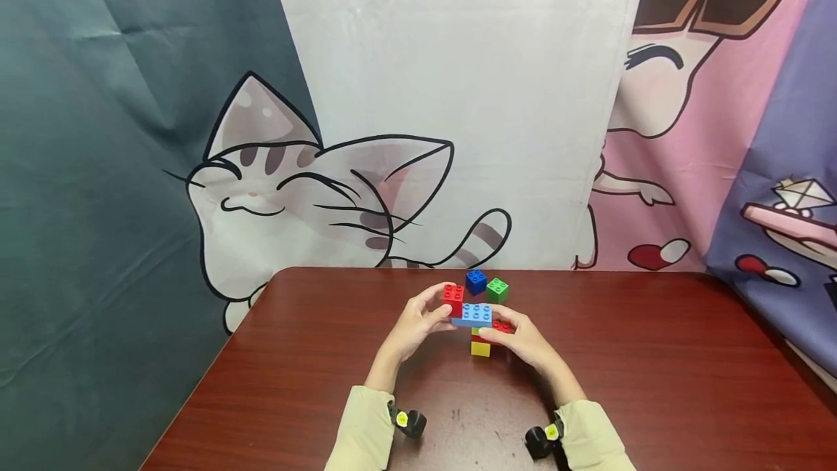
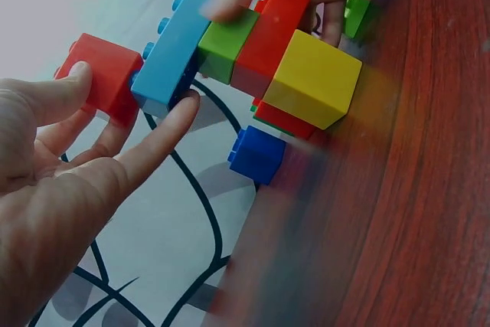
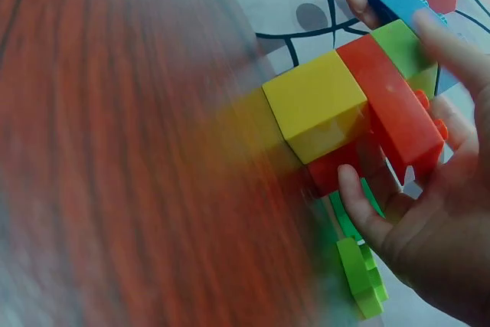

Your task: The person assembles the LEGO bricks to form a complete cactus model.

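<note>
My left hand (image 1: 417, 324) pinches a red brick (image 2: 107, 76) between thumb and fingers. That brick sits on one end of a long light blue brick (image 1: 476, 317), whose underside my left index finger touches. Below the light blue brick, the stack has a light green brick (image 2: 227, 46), a longer red brick (image 3: 392, 105) and a yellow brick (image 3: 314, 105) at the bottom. My right hand (image 1: 525, 340) holds this stack from the right. Its thumb, blurred, lies at the light green brick, and the other fingers curl behind the long red one, partly hidden.
A dark blue brick (image 1: 476, 282) and a green brick (image 1: 498, 291) stand near the table's back edge, behind the stack. Part of another red brick (image 2: 285, 119) shows behind the yellow one. The brown table (image 1: 314, 369) backs onto a printed cloth (image 1: 471, 93).
</note>
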Demonstrator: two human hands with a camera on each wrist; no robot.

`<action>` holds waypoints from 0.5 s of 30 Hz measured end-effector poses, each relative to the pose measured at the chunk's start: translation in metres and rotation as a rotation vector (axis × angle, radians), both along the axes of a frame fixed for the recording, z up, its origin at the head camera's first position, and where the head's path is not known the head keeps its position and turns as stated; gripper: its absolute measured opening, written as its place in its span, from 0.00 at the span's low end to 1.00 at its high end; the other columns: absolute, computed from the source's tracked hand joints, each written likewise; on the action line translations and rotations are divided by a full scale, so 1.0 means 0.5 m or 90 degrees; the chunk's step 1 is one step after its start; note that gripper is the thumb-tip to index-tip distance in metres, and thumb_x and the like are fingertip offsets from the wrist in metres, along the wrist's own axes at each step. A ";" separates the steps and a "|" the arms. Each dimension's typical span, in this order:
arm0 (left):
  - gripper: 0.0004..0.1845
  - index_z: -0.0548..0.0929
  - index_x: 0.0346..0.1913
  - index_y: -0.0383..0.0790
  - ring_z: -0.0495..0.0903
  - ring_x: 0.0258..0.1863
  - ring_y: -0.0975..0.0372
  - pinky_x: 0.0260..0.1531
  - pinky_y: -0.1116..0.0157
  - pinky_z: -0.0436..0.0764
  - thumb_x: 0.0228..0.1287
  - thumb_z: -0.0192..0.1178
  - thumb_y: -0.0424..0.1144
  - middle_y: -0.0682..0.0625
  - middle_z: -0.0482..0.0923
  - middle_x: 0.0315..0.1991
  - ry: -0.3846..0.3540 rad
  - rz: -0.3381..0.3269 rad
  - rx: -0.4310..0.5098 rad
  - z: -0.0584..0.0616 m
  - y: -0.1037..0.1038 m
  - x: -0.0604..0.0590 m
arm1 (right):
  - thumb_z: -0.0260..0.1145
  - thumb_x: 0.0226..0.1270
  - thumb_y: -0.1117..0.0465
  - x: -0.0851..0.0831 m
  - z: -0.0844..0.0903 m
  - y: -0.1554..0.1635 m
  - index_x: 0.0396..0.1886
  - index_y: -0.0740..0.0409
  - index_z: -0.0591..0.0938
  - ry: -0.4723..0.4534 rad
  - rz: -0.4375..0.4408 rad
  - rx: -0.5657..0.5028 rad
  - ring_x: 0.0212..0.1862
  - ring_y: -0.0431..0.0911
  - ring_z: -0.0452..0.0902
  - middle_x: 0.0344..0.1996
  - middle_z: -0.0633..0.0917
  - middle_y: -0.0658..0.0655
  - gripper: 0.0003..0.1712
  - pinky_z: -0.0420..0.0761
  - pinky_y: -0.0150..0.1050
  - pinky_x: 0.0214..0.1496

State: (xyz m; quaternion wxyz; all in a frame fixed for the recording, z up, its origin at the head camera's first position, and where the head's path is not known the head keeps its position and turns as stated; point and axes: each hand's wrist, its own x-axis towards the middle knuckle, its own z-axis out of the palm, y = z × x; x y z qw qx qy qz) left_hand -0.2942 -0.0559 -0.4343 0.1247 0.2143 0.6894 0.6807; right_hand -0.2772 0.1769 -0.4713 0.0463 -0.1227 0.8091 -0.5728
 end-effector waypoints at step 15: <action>0.26 0.65 0.69 0.34 0.84 0.47 0.54 0.48 0.57 0.84 0.70 0.57 0.33 0.32 0.68 0.59 0.006 -0.003 0.022 0.000 0.002 0.001 | 0.56 0.73 0.51 -0.001 0.002 -0.012 0.62 0.62 0.76 -0.036 -0.092 0.012 0.52 0.49 0.77 0.53 0.83 0.64 0.26 0.77 0.49 0.61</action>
